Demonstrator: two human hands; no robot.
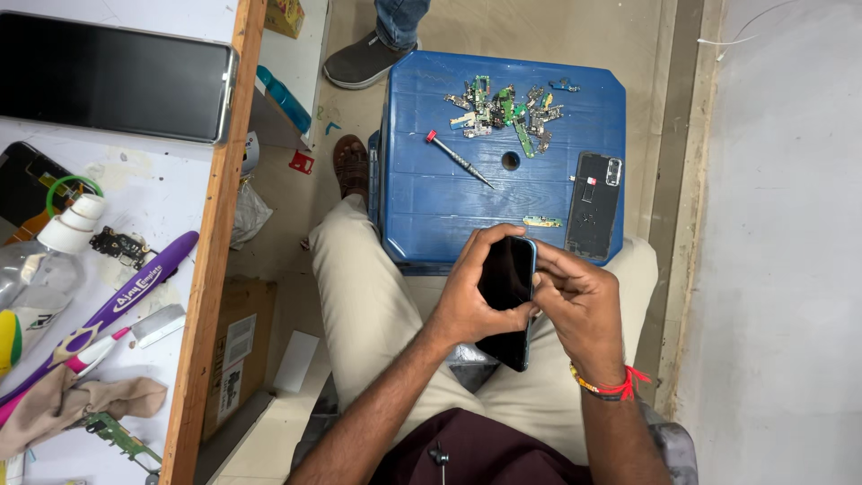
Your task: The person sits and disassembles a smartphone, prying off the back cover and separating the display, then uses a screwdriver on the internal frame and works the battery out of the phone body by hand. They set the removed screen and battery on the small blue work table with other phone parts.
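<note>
Above the lap, left hand and right hand together clamp a dark phone. Beyond it, a blue stool carries a screwdriver and circuit boards.

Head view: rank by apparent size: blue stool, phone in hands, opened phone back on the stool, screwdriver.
1. blue stool
2. phone, held in left hand and right hand; nearer the camera, so not ranked against 3
3. opened phone back
4. screwdriver
</note>
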